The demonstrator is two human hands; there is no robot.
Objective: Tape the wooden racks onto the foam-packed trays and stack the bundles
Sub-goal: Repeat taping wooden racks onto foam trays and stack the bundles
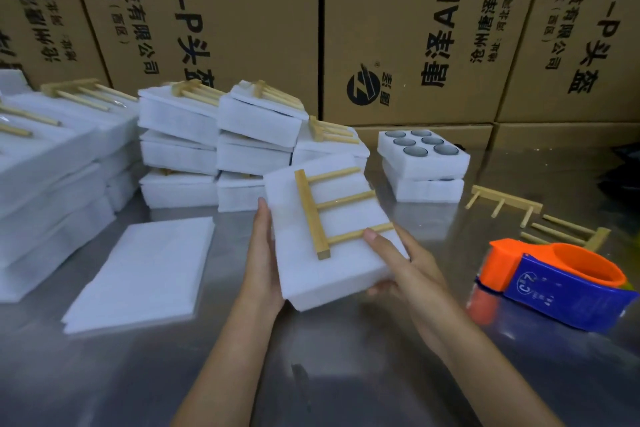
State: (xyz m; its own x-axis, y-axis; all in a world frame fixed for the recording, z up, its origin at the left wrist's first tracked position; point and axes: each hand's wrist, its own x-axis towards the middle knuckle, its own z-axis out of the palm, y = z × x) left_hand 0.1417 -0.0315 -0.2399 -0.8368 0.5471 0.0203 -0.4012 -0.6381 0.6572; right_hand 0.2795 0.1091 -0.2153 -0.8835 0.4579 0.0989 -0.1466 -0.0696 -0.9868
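Note:
I hold a white foam-packed tray (pixel 346 274) above the metal table (pixel 346 357), tilted, with a wooden rack (pixel 313 215) lying on its top. My left hand (pixel 263 260) grips the tray's left edge. My right hand (pixel 405 267) grips its right side, thumb pressing on a rack rod. An orange and blue tape dispenser (pixel 554 284) lies on the table to the right. Two loose wooden racks (pixel 505 199) (pixel 571 234) lie beyond it. An open foam tray with several round glass items (pixel 424 152) sits on another tray behind.
Stacks of finished bundles with racks on top (pixel 221 135) stand at the back centre and along the left (pixel 52 163). A pile of flat foam sheets (pixel 145 270) lies left of my hands. Large cardboard boxes (pixel 415 28) wall off the back.

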